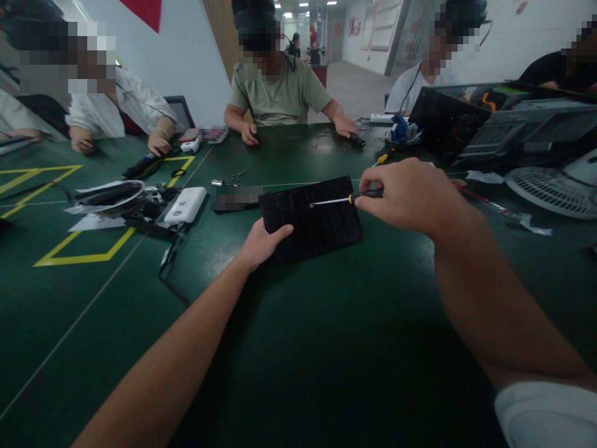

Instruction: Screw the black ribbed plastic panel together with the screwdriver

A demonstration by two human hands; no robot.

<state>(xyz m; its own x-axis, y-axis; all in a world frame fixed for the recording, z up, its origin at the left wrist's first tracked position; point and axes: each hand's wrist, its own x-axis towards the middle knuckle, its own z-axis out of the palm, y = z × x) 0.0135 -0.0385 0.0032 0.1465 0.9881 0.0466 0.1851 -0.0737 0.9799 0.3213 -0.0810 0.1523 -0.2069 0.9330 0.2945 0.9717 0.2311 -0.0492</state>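
My left hand (267, 241) grips the lower left edge of a flat black rectangular case (321, 227), its thumb lying over the ribbed inner face. The case is tilted up toward me above the green table. In my right hand (410, 196) is a screwdriver (366, 195) with a black and yellow handle. Its metal shaft points left, and the tip meets a small round spot near the middle of the case; whether a screw sits there I cannot tell. Just behind the case lies a dark flat piece (237, 198), with a few small metal parts (233, 179) beyond it.
To the left are a white power bank (185, 205), cables and a round-rimmed object (114, 198) on papers. A white fan grille (555, 186) and a computer case (527, 124) stand at the right. Several people sit around the green table (298, 348); a yellow-tipped screwdriver (381, 160) lies ahead.
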